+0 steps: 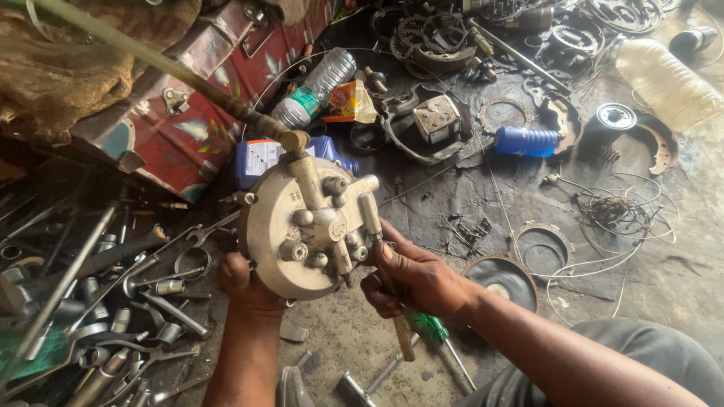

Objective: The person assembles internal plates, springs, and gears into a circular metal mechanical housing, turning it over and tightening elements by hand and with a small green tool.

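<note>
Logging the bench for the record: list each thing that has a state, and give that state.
Round metal housing: held upright, hose attached on top.
Left hand: gripping the housing's lower edge.
Right hand: closed on a wooden-handled tool.
Clear plastic bottle: lying down, capped.
Blue bottle: lying on its side.

We see both our forearms reaching up from the bottom edge, bare to the wrists. Our left hand [245, 285] sits below the round housing [305, 226], fingers curled up behind its lower left rim, gripping it so its face tilts toward us. Our right hand [413, 280] is at the housing's lower right, knuckles up, fingers closed around a thin tool handle [400, 332], thumb pressed toward the housing's edge. Our right forearm slants down to the right of it.
</note>
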